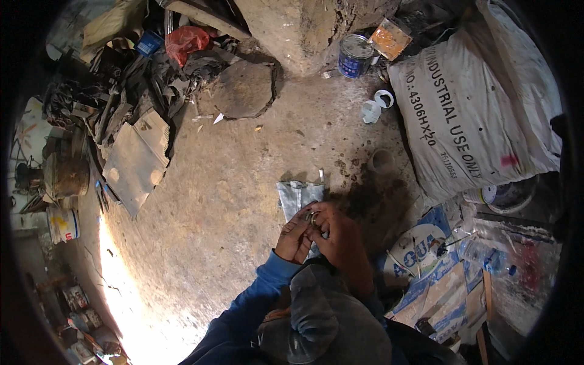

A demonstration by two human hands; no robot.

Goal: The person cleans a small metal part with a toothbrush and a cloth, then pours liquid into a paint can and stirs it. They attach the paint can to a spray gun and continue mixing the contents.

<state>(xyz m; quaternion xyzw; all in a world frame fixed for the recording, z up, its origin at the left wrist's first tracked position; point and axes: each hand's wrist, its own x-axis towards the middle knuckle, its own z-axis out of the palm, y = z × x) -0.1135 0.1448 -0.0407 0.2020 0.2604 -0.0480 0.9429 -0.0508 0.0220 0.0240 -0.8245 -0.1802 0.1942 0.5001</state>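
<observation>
Being pinched btwn fingertips of the L hand [292,239] and R hand [338,230] is a small shiny ring-shaped piece [314,218], located just short of pale grey fabric [298,195]; exact finger contact can't be told. On the conc. floor [219,182], a round cup-like container [383,160] is set nearby, to the R; farther off, a blue tin [353,64] and white printed sack [444,121] are seen.

- Looks like a small ring-shaped piece [314,219], dark with a pale, metallic-looking gleam along its curve.
- Sits pinched between left hand [294,239] and right hand [333,228], partly covered by both.
- Rests right of the scene's middle, toward the near side; too small to tell exact tilt or finer detail.
</observation>
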